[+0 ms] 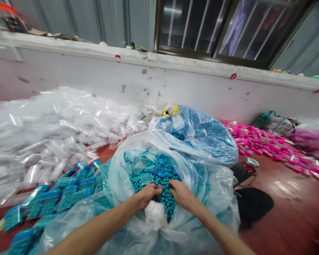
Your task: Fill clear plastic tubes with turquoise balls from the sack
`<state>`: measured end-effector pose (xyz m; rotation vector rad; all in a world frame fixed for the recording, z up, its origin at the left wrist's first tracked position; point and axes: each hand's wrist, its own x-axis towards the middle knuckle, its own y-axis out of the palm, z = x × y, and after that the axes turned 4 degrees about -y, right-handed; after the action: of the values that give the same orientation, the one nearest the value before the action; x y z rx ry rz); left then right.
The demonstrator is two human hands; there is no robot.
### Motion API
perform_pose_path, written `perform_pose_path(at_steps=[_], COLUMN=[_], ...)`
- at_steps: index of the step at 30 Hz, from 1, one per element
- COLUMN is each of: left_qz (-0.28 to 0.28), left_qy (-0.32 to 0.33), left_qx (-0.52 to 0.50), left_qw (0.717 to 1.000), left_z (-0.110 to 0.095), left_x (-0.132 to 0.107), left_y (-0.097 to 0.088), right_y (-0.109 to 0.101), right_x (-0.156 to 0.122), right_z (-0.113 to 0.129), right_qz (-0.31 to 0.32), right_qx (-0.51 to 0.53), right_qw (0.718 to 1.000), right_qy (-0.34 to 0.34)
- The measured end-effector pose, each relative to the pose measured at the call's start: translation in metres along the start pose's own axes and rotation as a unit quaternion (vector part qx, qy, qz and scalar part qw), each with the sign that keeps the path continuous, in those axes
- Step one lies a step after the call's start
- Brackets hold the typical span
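Head view: the plastic bag (118, 177) of teal beads (170, 203) sits on the floor (289, 202), mouth upward; blue ovals (163, 174) inside lie mostly lengthwise left-to-right. Left hand (148, 194) and right hand (183, 194), fingers narrowly bent, are at the beads; whether they hold anything is unclear; bag's base cut off

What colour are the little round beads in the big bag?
The beads are teal, a greeny blue; the head view shows them best.

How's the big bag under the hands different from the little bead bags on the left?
The big bag is far larger than any of the little bead bags. The big bag gapes open under the left hand and right hand; the little bead bags lie heaped, untouched. Both are see-through plastic with turquoise beads inside.
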<state>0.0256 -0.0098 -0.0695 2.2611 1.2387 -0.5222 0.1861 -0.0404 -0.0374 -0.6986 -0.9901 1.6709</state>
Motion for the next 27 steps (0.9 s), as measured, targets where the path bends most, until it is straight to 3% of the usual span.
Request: perform_pose_path(at_steps=[4, 9, 13, 16, 18, 20, 23, 25, 27], left_qz=[0.009, 0.021, 0.009, -0.023, -0.067, -0.12, -0.163, -0.174, -0.175], left_qy=[0.002, 0.019, 0.057, 0.09, 0.119, 0.165, 0.215, 0.203, 0.171], left_qx=[-0.017, -0.031, -0.048, -0.028, 0.057, 0.211, 0.457, 0.564, 0.608], left_qw=[1.0, 0.999, 0.997, 0.995, 0.989, 0.956, 0.848, 0.781, 0.756], left_z=[0.0, -0.002, -0.002, -0.003, -0.005, -0.008, -0.012, -0.013, -0.013], left_x=[0.0, -0.01, -0.015, -0.011, -0.012, -0.019, -0.038, -0.048, -0.052], left_y=[-0.003, -0.007, -0.007, -0.005, -0.004, -0.004, -0.005, -0.006, -0.008], right_y=[0.016, 0.008, 0.0, 0.001, 0.002, 0.002, 0.001, 0.005, 0.013], right_x=[-0.004, 0.01, 0.005, 0.003, 0.005, 0.006, 0.009, 0.012, 0.017], right_z=[0.007, 0.001, 0.006, 0.016, 0.021, 0.024, 0.029, 0.034, 0.039], right_qz=[0.038, 0.015, 0.0, 0.025, 0.026, 0.016, 0.041, 0.084, 0.109], right_qx=[-0.109, 0.008, 0.107, 0.173, 0.174, 0.124, -0.029, -0.087, -0.078], right_qw=[0.993, 0.999, 0.994, 0.985, 0.984, 0.992, 0.997, 0.988, 0.985], right_qy=[0.021, 0.039, -0.003, 0.008, 0.026, 0.004, -0.064, -0.095, -0.113])
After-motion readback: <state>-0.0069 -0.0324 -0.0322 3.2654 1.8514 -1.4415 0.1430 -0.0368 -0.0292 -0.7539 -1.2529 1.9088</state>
